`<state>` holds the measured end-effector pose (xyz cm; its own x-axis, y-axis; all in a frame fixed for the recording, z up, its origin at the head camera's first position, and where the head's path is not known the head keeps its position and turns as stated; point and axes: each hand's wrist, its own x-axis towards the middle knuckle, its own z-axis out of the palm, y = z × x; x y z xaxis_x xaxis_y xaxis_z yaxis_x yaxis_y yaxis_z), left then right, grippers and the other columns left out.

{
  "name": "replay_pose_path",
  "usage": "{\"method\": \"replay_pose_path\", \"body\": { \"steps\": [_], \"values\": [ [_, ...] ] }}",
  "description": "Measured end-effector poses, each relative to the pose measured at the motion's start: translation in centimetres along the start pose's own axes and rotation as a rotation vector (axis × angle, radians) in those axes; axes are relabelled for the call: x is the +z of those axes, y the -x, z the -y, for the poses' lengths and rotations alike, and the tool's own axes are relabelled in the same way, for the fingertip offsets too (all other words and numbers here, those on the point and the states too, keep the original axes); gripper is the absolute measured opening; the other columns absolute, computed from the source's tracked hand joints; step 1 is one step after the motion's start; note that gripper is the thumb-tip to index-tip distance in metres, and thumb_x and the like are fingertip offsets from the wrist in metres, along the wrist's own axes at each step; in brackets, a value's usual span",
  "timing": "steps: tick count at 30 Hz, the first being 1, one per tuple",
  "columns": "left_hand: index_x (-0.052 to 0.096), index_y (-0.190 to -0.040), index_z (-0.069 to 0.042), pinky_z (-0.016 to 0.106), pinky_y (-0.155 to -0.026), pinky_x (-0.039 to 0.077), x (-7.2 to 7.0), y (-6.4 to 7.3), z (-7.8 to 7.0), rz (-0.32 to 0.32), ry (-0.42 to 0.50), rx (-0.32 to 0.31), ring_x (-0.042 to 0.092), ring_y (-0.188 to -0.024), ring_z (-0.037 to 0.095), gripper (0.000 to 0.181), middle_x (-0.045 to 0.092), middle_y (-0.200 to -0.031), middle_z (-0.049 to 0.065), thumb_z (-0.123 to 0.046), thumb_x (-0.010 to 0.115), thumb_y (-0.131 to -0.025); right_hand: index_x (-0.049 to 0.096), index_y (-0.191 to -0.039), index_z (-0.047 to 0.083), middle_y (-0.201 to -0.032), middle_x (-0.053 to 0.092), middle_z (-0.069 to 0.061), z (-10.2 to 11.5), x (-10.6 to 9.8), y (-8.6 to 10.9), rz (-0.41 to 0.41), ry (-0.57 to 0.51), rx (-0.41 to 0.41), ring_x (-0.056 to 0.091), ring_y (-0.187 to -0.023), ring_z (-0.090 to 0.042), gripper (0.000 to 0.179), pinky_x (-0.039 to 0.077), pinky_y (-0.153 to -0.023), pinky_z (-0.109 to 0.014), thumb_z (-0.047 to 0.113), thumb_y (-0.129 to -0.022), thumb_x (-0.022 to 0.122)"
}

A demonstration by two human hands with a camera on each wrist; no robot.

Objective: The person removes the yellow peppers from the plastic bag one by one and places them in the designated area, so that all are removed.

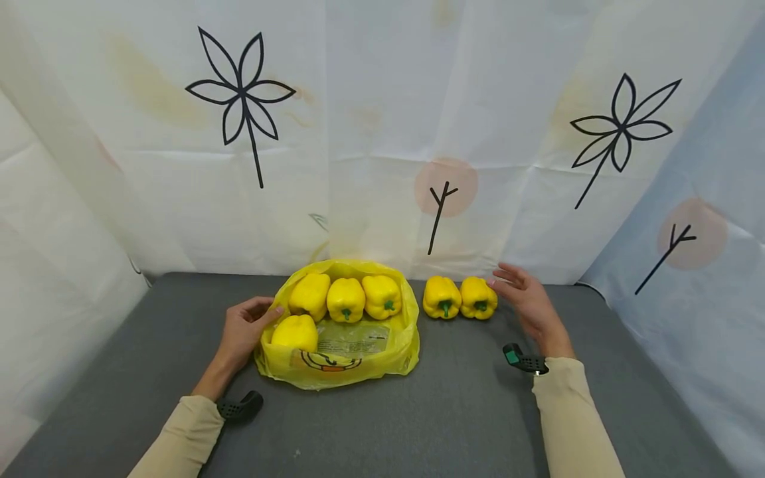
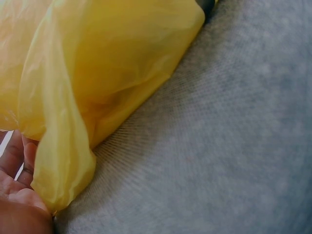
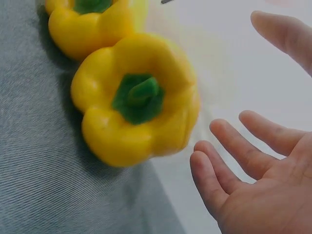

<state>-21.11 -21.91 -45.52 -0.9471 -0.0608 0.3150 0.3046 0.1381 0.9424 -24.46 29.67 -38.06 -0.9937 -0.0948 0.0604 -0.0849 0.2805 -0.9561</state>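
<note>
The yellow bag (image 1: pixel 335 378) looks thin and limp, best held by its rim; at its three o'clock, two peppers (image 1: pixel 441 295) look firm and slick, suiting a side grasp. The left hand (image 1: pixel 248 326) pinches the rim at nine o'clock; the right hand (image 1: pixel 532 305), empty and spread wide, hovers at the pair's three o'clock.

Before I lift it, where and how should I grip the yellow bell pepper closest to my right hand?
I'd cup that yellow bell pepper around its rounded body, coming from above and your right. It lies with its green stem facing you, and the neighboring yellow bell pepper crowds its left side.
</note>
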Motion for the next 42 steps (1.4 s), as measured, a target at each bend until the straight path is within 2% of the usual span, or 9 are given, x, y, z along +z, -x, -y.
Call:
{"method": "replay_pose_path", "body": {
  "steps": [12, 20, 33, 42],
  "values": [
    [0.067, -0.117, 0.014, 0.02, -0.071, 0.056, 0.1, 0.0, -0.2, -0.006, -0.013, 0.008, 0.065, -0.084, 0.008, 0.027, 0.07, -0.094, -0.011, -0.004, 0.069, -0.097, 0.027, -0.16, 0.002, -0.157, 0.035, -0.025, 3.7, 1.2, 0.7, 0.05, 0.132, -0.071, 0.03, -0.144, -0.046, 0.078, 0.027, -0.112, -0.066, 0.025, -0.099, 0.07],
    [0.067, -0.117, 0.014, 0.02, -0.072, 0.055, 0.1, 0.0, -0.1, -0.003, -0.015, 0.013, 0.064, -0.085, 0.008, 0.028, 0.07, -0.094, -0.01, -0.005, 0.07, -0.096, 0.035, -0.156, 0.004, -0.152, 0.043, -0.023, 5.6, 2.8, 1.0, 0.109, 0.176, -0.131, 0.04, -0.138, -0.045, 0.071, 0.037, -0.109, -0.06, 0.023, -0.098, 0.071],
    [0.068, -0.115, 0.013, 0.019, -0.07, 0.055, 0.1, 0.0, -0.4, -0.006, -0.024, 0.007, 0.063, -0.082, 0.008, 0.027, 0.069, -0.091, -0.01, -0.007, 0.07, -0.097, 0.045, -0.151, 0.009, -0.144, 0.051, -0.017, 8.4, 6.0, 0.9, 0.216, 0.225, -0.24, 0.05, -0.13, -0.035, 0.066, 0.039, -0.11, -0.055, 0.022, -0.093, 0.076],
    [0.068, -0.116, 0.013, 0.019, -0.071, 0.055, 0.1, 0.0, -0.2, -0.001, -0.02, 0.012, 0.064, -0.083, 0.008, 0.026, 0.07, -0.093, -0.011, -0.005, 0.069, -0.097, 0.047, -0.149, 0.008, -0.146, 0.051, -0.014, 9.7, 8.1, 0.9, 0.297, 0.259, -0.311, 0.051, -0.129, -0.035, 0.067, 0.041, -0.108, -0.053, 0.019, -0.091, 0.078]
  ]
}}
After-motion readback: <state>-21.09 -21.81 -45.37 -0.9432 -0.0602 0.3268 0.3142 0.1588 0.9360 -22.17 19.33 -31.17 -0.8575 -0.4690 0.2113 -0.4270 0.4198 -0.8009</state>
